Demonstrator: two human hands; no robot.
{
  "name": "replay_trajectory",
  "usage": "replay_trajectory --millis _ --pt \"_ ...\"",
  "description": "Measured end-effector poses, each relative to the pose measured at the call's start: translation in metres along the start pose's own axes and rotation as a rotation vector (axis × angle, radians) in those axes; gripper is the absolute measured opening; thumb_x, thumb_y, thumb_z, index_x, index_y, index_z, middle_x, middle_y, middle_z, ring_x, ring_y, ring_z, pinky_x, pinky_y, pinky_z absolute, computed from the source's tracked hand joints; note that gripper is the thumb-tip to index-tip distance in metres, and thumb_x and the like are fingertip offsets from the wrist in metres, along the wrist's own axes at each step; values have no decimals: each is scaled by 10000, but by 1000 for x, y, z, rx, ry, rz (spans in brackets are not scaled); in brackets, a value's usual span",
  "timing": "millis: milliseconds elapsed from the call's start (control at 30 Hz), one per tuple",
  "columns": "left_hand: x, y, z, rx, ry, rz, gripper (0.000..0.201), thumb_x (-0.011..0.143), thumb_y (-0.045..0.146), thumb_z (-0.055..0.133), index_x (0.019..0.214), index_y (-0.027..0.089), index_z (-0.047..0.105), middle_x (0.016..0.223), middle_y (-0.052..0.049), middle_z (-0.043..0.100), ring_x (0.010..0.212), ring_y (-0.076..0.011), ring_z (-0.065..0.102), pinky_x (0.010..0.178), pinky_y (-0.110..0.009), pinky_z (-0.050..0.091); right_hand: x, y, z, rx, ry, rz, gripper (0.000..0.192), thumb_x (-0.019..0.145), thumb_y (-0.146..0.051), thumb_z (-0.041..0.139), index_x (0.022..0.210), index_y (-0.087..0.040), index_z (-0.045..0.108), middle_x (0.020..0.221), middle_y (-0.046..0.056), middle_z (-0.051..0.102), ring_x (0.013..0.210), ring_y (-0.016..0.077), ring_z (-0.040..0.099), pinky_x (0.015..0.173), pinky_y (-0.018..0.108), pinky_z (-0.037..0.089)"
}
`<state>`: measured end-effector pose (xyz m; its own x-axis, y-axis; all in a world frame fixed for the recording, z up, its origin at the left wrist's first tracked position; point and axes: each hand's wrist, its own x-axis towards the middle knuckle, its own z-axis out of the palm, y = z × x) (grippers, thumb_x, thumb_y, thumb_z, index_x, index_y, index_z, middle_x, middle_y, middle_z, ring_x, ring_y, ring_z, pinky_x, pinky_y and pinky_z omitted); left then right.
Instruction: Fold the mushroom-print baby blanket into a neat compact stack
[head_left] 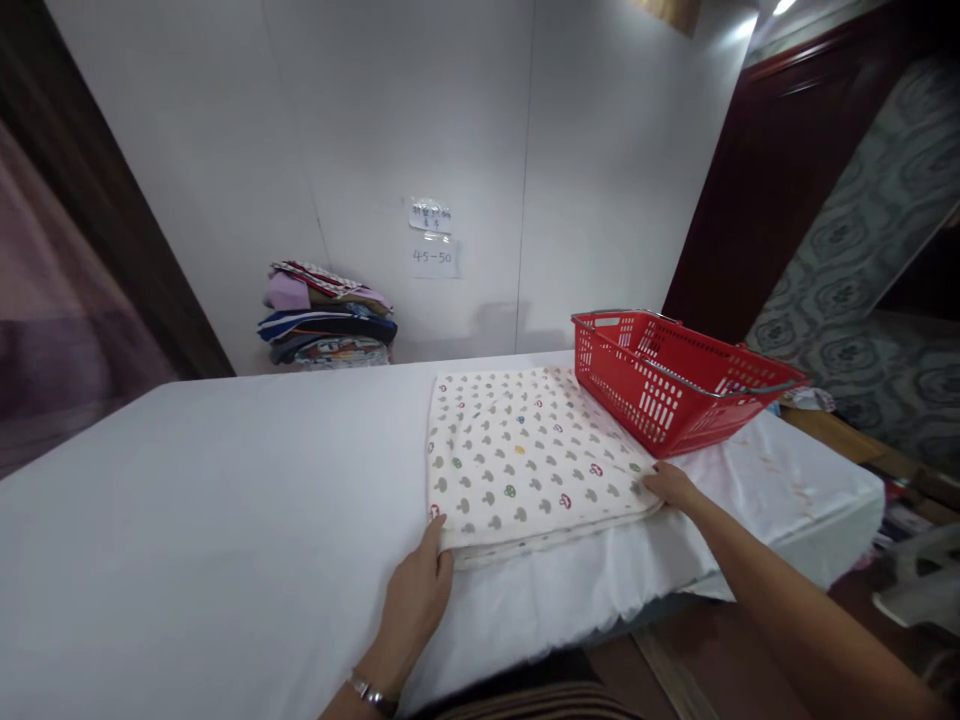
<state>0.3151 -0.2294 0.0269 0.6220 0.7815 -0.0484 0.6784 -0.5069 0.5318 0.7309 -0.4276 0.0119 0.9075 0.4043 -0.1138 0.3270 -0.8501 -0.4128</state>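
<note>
A cream cloth (517, 455) printed with small grey, red and green mushrooms lies folded flat on the white-covered table (187, 520). My left hand (416, 595) rests at the cloth's near left corner, thumb on top of the edge. At the near right corner my right hand (671, 487) presses its fingertips on the cloth. Whether either hand pinches the fabric is hard to tell.
A red plastic basket (667, 375) with a grey handle stands just right of the cloth, its base touching the far right edge. A stack of folded clothes (326, 315) sits at the back against the white wall. The table's right end drops off near a dark wooden door.
</note>
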Motion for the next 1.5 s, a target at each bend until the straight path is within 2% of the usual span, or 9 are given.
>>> replay_trajectory --millis 133,300,467,633,800,933,1067,1300,1500 --pt "-4 -11 1 -51 16 8 580 840 307 281 1397 153 322 933 -94 688 811 -265 645 721 -346 467 0 -2 -8 -17 -125 55 243 723 -238 551 908 -97 622 718 92 653 543 179 609 460 258 448" --pt "-5 -20 5 72 -19 -4 589 809 333 302 1361 145 383 994 -126 685 875 -319 646 746 -415 476 -7 1 -19 -184 -6 3 379 731 -351 598 1007 -92 602 890 131 664 757 212 643 575 268 461" --pt "-1 -18 4 145 -56 19 580 829 321 279 1370 134 375 1120 -142 647 974 -308 628 792 -399 471 -17 -9 -30 -270 -2 -44 231 724 -303 611 849 -115 658 845 117 669 852 236 629 649 280 451" --pt "-1 -12 -4 155 -141 -31 556 854 348 255 1377 183 348 1039 -83 659 921 -272 632 787 -361 457 -14 -27 -42 -179 83 -71 170 733 -243 608 852 -131 654 895 103 673 861 206 609 659 249 424" --pt "0 -10 -5 160 -178 -101 529 864 393 261 1368 252 334 872 -12 641 838 -228 631 745 -301 441 -3 -28 -37 -5 133 -25 263 834 -358 524 960 -151 626 825 39 679 703 127 596 588 199 405" --pt "3 -12 -3 152 -195 -116 523 865 414 263 1364 277 333 894 -2 639 862 -229 621 752 -299 429 -9 -17 -25 42 35 52 193 787 -317 602 756 -130 637 560 9 614 523 108 548 499 192 372" --pt "4 -14 -3 143 -205 -115 526 854 415 273 1357 288 359 946 -4 641 914 -241 612 786 -314 424 -16 -10 -21 40 -73 112 265 792 -320 595 595 -143 594 397 -13 501 419 110 497 454 206 357" --pt "4 -16 -2 122 -186 -101 553 815 423 304 1337 275 408 909 -12 653 855 -255 625 746 -315 439 -9 -19 -23 72 -73 172 282 701 -286 702 505 -156 546 372 -24 433 472 119 505 472 210 338" --pt "6 -20 0 106 -179 -57 581 800 421 303 1340 240 417 982 -41 657 874 -277 626 777 -351 450 -13 -23 -18 311 -27 221 188 653 -217 713 577 -152 554 409 -44 426 501 115 495 478 207 361"
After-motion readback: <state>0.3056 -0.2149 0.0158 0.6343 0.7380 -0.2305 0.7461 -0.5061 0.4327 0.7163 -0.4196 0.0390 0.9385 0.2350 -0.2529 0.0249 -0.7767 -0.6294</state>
